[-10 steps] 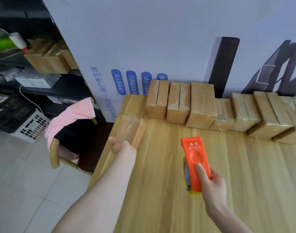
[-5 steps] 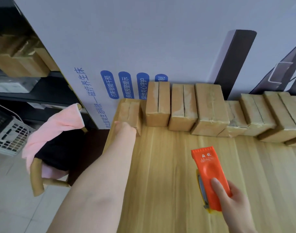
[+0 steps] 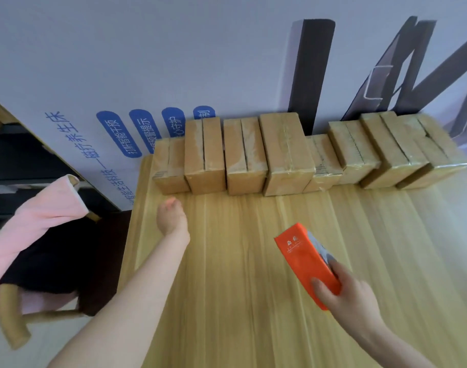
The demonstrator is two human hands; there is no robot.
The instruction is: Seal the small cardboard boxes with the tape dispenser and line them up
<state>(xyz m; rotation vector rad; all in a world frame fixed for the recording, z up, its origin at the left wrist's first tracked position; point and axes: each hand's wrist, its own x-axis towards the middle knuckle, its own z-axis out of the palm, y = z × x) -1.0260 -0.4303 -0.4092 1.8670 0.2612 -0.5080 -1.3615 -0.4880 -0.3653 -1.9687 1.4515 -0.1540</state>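
Several small cardboard boxes stand in a row against the white wall panel at the table's far edge. The leftmost box [image 3: 168, 167] sits at the left end, touching its neighbour [image 3: 204, 155]. My left hand [image 3: 171, 217] hovers over the wooden table [image 3: 253, 288] just in front of that box, apart from it, holding nothing, fingers loosely bent. My right hand [image 3: 345, 290] grips the rear of the orange tape dispenser [image 3: 305, 261], which is lifted and tilted toward the upper left.
A wooden chair [image 3: 12, 322] draped with pink and black cloth [image 3: 33, 221] stands left of the table. The printed white panel [image 3: 120, 134] rises right behind the boxes. Dark shelving is at the far left. At the right end, the boxes [image 3: 402, 150] lean and overlap.
My left hand carried a box from the table's left edge to the row's left end, let go of it, and drew back. My right hand tilted the dispenser.
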